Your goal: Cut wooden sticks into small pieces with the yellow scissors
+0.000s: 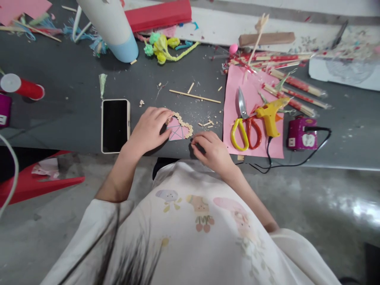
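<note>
A small pink heart-shaped piece of paper [175,131] lies on the grey table, with drawn lines across it and little wooden stick pieces along its upper edge. My left hand [150,128] grips its left side between thumb and fingers, hiding that edge. Just right of the heart, my right hand [213,152] has its fingers curled and thumb and fingertip pinched together; whatever they hold is too small to make out. Short cut stick pieces [208,124] lie above the right hand. A thin wooden stick [194,96] rests farther back.
A phone [115,126] lies left of my left hand. On a pink sheet [228,107] at right are scissors [242,107] and a yellow glue gun [270,116], its cord running by a purple box [302,133]. Bundled sticks [297,83], yarn [162,49] and a white-blue cylinder [123,47] stand behind.
</note>
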Demonstrator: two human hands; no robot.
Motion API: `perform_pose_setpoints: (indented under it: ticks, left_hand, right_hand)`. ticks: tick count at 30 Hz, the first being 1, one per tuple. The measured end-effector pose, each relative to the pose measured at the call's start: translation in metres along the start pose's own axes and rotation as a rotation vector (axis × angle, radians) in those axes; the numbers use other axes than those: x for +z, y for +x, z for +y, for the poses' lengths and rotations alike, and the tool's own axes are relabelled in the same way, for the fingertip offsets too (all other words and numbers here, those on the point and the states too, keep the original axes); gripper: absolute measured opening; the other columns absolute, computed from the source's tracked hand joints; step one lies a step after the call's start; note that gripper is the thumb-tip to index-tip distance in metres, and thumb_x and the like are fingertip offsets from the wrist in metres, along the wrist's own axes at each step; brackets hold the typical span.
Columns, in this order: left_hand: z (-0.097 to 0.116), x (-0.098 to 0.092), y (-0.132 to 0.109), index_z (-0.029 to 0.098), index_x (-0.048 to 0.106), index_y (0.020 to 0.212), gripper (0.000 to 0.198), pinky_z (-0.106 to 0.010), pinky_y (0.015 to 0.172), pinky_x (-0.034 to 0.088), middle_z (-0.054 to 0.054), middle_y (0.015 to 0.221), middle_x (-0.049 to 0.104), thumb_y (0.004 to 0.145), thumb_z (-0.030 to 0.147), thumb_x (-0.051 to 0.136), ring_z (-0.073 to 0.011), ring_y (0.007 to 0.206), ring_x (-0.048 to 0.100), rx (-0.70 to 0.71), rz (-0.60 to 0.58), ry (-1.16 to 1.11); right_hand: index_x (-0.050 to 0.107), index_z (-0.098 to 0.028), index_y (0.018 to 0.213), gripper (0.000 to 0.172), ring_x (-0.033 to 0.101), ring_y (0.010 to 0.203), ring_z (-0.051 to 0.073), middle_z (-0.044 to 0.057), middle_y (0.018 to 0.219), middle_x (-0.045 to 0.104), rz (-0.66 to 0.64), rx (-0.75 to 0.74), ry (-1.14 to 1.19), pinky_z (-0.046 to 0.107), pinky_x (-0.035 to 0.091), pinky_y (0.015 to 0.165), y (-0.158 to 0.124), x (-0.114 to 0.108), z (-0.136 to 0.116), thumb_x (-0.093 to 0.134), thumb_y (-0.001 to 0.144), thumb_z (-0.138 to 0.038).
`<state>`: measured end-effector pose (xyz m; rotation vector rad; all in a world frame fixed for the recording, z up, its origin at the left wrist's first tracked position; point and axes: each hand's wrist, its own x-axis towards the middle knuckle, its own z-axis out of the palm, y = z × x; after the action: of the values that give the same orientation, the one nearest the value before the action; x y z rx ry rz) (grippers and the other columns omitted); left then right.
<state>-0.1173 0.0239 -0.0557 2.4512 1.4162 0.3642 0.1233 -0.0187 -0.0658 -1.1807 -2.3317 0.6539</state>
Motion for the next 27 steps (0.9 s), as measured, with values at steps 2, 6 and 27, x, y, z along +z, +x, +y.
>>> perform_pose_setpoints:
  ticks: [2, 6, 27]
  left_hand:
    - [-0.003, 0.003, 0.006, 0.016, 0.05, 0.131, 0.044, -0.045, 0.103, 0.039, -0.01, 0.132, 0.056, 0.088, 0.027, 0.051, -0.0293, 0.12, 0.049, -0.001, -0.021, -0.015]
    - [-0.007, 0.008, 0.014, 0.014, 0.048, 0.134, 0.048, -0.047, 0.104, 0.038, -0.011, 0.135, 0.054, 0.088, 0.029, 0.051, -0.0304, 0.121, 0.048, 0.002, -0.051, -0.026]
    - [-0.002, 0.006, 0.005, 0.02, 0.053, 0.129, 0.04, -0.045, 0.096, 0.041, -0.012, 0.13, 0.056, 0.091, 0.029, 0.05, -0.0295, 0.117, 0.05, 0.001, 0.018, 0.018]
  right_hand:
    - [0.061, -0.021, 0.096, 0.015, 0.058, 0.097, 0.026, 0.011, 0.107, 0.067, -0.018, -0.032, -0.014, 0.043, 0.049, 0.088, 0.003, 0.003, -0.002, 0.046, 0.094, -0.018]
    - [0.062, -0.02, 0.098, 0.017, 0.057, 0.103, 0.027, 0.012, 0.115, 0.066, -0.033, -0.069, -0.025, 0.045, 0.048, 0.093, 0.008, 0.007, -0.002, 0.046, 0.093, -0.016]
    - [0.061, -0.021, 0.097, 0.016, 0.058, 0.106, 0.027, 0.012, 0.118, 0.065, -0.02, -0.05, -0.006, 0.046, 0.049, 0.093, 0.008, 0.008, -0.001, 0.047, 0.093, -0.016]
